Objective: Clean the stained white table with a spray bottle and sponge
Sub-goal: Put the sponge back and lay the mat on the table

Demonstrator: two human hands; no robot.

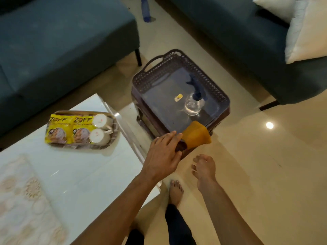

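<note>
A clear spray bottle point(194, 103) with a blue trigger head stood upright in a dark basket point(178, 82) at two o'clock from the white counter point(85, 167); an orange sponge point(196, 135) tilted at the basket's near rim.

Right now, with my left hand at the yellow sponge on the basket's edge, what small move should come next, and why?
Probably close the left hand on the yellow sponge and lift it clear of the dark basket. The fingers look extended at its near end, not yet curled round it. The spray bottle lies in the basket, and the right hand hangs free to fetch it.
</note>
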